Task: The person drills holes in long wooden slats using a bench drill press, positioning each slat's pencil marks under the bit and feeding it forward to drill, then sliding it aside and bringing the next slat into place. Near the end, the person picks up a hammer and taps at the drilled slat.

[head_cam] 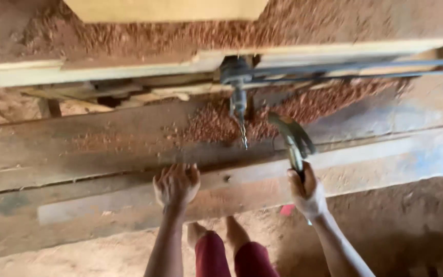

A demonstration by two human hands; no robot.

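My left hand (pixel 176 185) rests flat, fingers spread, on a long wooden plank (pixel 103 154) of the bench. My right hand (pixel 307 194) grips the handle of a claw hammer (pixel 292 137), whose metal head points up toward a horizontal drill bit and chuck (pixel 239 110). The bit hangs from a belt-driven spindle just left of the hammer head. Reddish sawdust (pixel 216 125) lies piled around the bit.
A pale board (pixel 170 9) lies at the top on a sawdust-covered table (pixel 334 48). Drive belts (pixel 360 69) run right from the spindle. Below the bench are my bare feet (pixel 216 233), red trouser legs and a dirt floor (pixel 401 231).
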